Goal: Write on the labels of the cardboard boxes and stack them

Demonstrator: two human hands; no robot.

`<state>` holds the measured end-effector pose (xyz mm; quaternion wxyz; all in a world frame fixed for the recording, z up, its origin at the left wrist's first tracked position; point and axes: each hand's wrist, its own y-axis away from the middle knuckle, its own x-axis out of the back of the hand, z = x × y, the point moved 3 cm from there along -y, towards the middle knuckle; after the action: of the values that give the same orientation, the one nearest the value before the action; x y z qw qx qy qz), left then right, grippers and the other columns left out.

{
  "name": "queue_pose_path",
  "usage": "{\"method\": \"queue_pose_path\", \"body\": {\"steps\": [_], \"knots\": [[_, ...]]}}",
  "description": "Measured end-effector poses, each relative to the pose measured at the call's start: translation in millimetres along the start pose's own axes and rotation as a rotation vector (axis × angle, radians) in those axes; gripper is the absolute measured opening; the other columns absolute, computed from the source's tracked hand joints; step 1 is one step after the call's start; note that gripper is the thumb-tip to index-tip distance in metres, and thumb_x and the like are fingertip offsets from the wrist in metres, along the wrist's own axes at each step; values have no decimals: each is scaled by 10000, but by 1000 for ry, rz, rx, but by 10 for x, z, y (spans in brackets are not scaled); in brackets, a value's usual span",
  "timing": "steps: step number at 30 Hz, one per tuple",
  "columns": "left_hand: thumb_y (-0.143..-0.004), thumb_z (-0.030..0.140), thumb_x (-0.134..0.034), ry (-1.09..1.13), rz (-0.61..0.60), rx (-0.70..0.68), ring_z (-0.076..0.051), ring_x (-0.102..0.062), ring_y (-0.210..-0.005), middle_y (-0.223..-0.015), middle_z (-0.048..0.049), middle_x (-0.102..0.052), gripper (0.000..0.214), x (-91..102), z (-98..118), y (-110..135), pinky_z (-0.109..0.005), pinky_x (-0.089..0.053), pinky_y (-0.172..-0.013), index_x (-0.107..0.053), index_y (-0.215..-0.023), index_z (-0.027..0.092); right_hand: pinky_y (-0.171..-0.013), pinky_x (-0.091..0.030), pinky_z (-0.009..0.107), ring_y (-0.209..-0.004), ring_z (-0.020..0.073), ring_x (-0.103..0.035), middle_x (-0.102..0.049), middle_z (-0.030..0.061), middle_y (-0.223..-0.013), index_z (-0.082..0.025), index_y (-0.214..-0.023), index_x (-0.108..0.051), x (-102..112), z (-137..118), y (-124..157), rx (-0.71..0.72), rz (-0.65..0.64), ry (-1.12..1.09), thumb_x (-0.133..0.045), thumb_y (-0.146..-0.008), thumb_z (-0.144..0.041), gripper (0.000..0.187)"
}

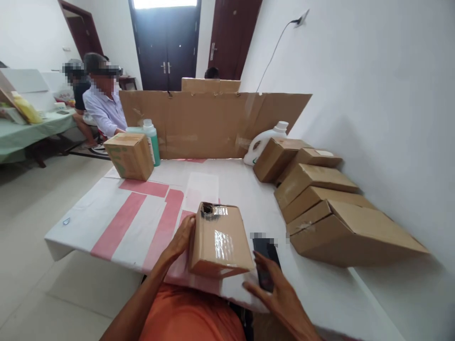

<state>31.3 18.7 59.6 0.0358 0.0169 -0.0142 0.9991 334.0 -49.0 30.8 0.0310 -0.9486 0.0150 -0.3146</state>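
Note:
A taped cardboard box (223,241) is in front of me near the table's front edge. Black marks and a dark, torn-looking hole show at its far left corner. My left hand (183,237) lies along the box's left side, touching it with the fingers stretched out; some fingertips are hidden. Just off the near right corner is my right hand (272,284), its thumb and fingers spread and nothing held. Partly beneath that hand, a dark phone (265,251) lies on the table.
Several cardboard boxes (320,180) line the right wall beside a white jug (258,149). Another box (131,156) and a green bottle (154,144) stand at the table's far left. An upright cardboard sheet (213,123) closes the back. A person (104,104) sits beyond it.

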Motion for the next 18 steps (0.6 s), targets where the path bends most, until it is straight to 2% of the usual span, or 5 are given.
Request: {"method": "queue_pose_path", "body": {"steps": [4,7,10,13,18], "knots": [[-980,743,-340,-90,-5,-43,-325,-601,-1276,-1319,-136,-694,687,-39,-85,102,-574,-395,-1184,-702,-1229,215,-959,-564,554,-1086,399,-697,-760,117,-1123,-280,-1131,-747,-354,-453,83,-79,-152,-333,-824,-692,-589,542],[-971,734,-382,-122,111,-26,-337,-625,-1260,-1296,-134,-714,660,179,94,270,-580,-429,-1153,-717,-1229,227,-1048,-529,540,-1242,389,-640,-734,122,-1252,-284,-1246,-712,-492,-777,-66,-111,-126,-517,-726,-818,-643,559],[-971,671,-477,-165,200,-65,-322,-593,-1331,-1396,-127,-670,605,552,429,549,-523,-421,-1172,-680,-1325,225,-1056,-537,495,-1383,350,-546,-607,113,-1480,-323,-1525,-479,-580,-1134,-252,-112,-129,-696,-690,-857,-683,788],[-984,624,-495,-215,303,-113,-307,-498,-1438,-1512,-112,-585,614,885,769,836,-471,-351,-1225,-594,-1446,231,-867,-621,449,-1261,326,-645,-548,105,-1540,-404,-1623,-230,-751,-1451,-326,-208,-200,-892,-657,-876,-712,914],[-994,650,-427,-229,383,-121,-316,-549,-1341,-1342,-127,-677,613,1061,895,906,-454,-405,-1152,-662,-1328,193,-726,-626,362,-990,266,-746,-716,98,-1285,-294,-1409,-517,-1105,-1643,-287,-389,-365,-1120,-698,-849,-699,714]]}}
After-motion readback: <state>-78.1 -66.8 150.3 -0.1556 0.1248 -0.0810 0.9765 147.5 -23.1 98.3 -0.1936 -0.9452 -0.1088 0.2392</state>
